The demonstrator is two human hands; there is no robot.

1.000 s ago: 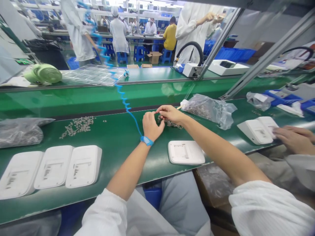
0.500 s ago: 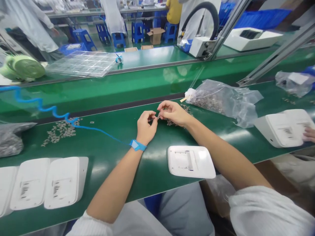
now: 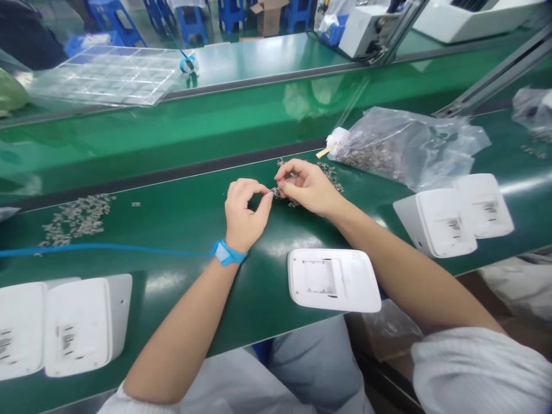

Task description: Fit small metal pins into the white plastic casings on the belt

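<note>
My left hand (image 3: 246, 211) and my right hand (image 3: 307, 185) meet fingertip to fingertip above the green table. Each is pinched, and between them shows a small metal clip (image 3: 275, 192), partly covered by the fingers. A pile of similar metal clips (image 3: 332, 175) lies behind and beneath my right hand. Nearer to me, between my forearms, a white plastic housing (image 3: 357, 282) rests flat with its rectangular recess facing up. A blue wrist strap (image 3: 229, 253) with a cord circles my left wrist.
More metal clips (image 3: 80, 218) lie scattered at the left. White housings (image 3: 77, 328) stand at the front left, and others (image 3: 448, 224) at the right. A clear bag of metal parts (image 3: 401, 146) lies at the back right. Behind is a raised green ledge (image 3: 241, 123).
The camera view has tilted down and shifted. Both hands stay together at the clip, my left hand's fingers reaching more toward the right. The other person's hand at the right is out of view.
</note>
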